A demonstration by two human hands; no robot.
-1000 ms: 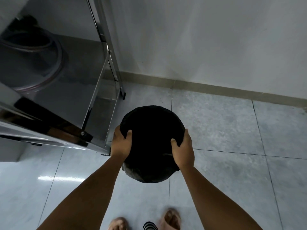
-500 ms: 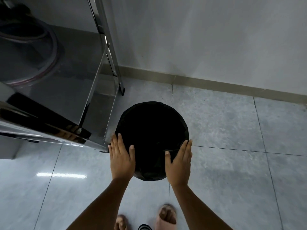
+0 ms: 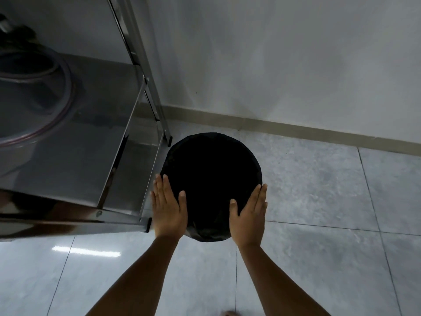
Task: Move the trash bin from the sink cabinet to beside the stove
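Round black bag-lined trash bin (image 3: 210, 179) stands on grey floor tiles (image 3: 319, 190) beside steel stove stand (image 3: 127, 179). Left hand (image 3: 169, 209) and right hand (image 3: 248, 217) fingers spread wide, flat at its sides; withdraw straight, avoid tipping.

The grip held a second ago has been released: the left hand (image 3: 168, 210) and right hand (image 3: 249, 215) are now flattened, fingers straight, beside the bin (image 3: 210, 179), seen slightly higher in the frame.

black trash bin (image 3: 210, 179), grey mottled floor tiles (image 3: 307, 190), seemingly steel-grey shelf (image 3: 68, 133).
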